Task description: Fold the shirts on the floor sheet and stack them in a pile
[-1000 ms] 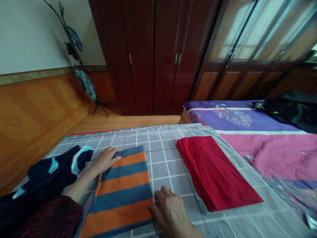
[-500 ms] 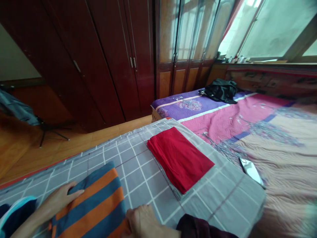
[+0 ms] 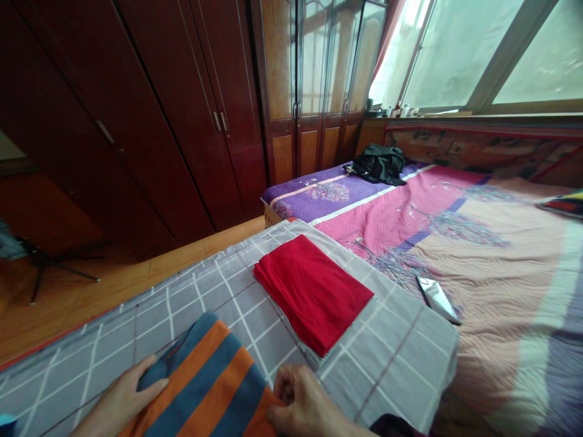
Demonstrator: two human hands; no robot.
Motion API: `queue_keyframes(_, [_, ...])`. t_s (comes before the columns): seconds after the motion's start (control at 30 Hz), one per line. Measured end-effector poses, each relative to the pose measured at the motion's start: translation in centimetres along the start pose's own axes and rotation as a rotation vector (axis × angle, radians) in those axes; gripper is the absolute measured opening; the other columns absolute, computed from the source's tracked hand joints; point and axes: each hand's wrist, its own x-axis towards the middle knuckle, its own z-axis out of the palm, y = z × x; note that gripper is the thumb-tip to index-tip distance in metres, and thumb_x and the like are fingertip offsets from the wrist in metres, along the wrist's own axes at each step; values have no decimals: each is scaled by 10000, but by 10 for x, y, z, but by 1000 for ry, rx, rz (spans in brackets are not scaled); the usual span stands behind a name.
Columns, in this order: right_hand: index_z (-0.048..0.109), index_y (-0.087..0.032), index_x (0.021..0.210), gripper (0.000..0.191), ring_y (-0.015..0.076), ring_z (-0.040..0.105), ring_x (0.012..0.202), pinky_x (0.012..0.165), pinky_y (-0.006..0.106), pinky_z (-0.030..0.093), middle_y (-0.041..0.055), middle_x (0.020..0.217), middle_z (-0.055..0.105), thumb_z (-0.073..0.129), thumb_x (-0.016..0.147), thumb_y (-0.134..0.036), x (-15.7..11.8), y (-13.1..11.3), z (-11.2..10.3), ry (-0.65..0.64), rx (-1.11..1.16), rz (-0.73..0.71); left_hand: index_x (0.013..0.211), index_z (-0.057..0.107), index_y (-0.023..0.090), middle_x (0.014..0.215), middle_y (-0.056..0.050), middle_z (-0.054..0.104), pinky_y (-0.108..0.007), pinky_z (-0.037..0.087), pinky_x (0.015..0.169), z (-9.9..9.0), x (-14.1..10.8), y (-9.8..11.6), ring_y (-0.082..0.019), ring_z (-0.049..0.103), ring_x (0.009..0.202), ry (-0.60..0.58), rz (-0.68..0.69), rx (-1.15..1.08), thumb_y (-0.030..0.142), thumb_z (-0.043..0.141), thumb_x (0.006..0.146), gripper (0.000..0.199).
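Note:
A folded cloth with orange and blue-grey stripes (image 3: 207, 379), perhaps a garment, is held between my two hands at the lower part of the view. My left hand (image 3: 132, 391) grips its left edge, thumb on top and fingers beneath. My right hand (image 3: 303, 397) pinches the right edge with the fingers curled in. Just beyond lies a folded red cloth (image 3: 314, 288), with a grey layer showing under its near edge. Both are over a surface covered with a grey checked sheet (image 3: 387, 364). The striped cloth's near end is cut off by the frame.
A phone (image 3: 438, 300) lies on the bed with a patterned quilt (image 3: 492, 255) to the right. Black clothing (image 3: 378, 164) is heaped at the bed's far end. Dark red wardrobes (image 3: 182, 121) stand behind, and a black stand (image 3: 40, 261) is on the floor at left.
My view has turned to the right. The striped cloth and both hands have shifted right in the picture, and the cloth's right edge now tilts more. Both hands keep hold of it.

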Motion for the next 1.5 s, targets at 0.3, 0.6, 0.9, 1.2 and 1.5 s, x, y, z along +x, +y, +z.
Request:
queue_keyframes(0.3, [484,-186,675,98,44,382,402,363,145,268,-87,491,452,538,593,-189,-13,-5,-47,-30,317,-30,731,558,231,727,23,622,-278,499,726,-11,17,91,-236,615,793,-79,252,-69,505,566,707,275])
queue_keyframes(0.6, [513,-197,646,269,58,413,386,356,182,373,-61,508,472,680,630,-407,-32,-39,-155,215,379,-137,844,517,193,792,20,574,-250,456,690,-42,57,234,-173,560,758,-116,437,-267,468,578,747,297])
queue_keyframes(0.9, [537,-172,639,300,57,420,354,351,184,315,-47,470,509,721,597,-405,34,24,-225,403,452,-58,884,540,171,774,9,604,-244,430,615,53,147,300,-160,573,703,-311,310,-541,342,725,609,373])
queue_keyframes(1.2, [576,-170,714,309,93,501,368,357,196,375,-44,478,551,684,667,-455,57,69,-214,480,452,-5,912,554,144,833,-37,642,-284,470,643,99,171,271,-187,624,731,-389,194,-643,259,776,541,448])
queue_keyframes(1.5, [459,-135,1253,743,155,536,384,384,242,406,-33,469,572,719,661,-499,40,63,-201,487,601,13,1016,490,154,766,-11,625,-233,448,538,100,159,257,-130,598,598,-333,103,-712,325,724,682,443])
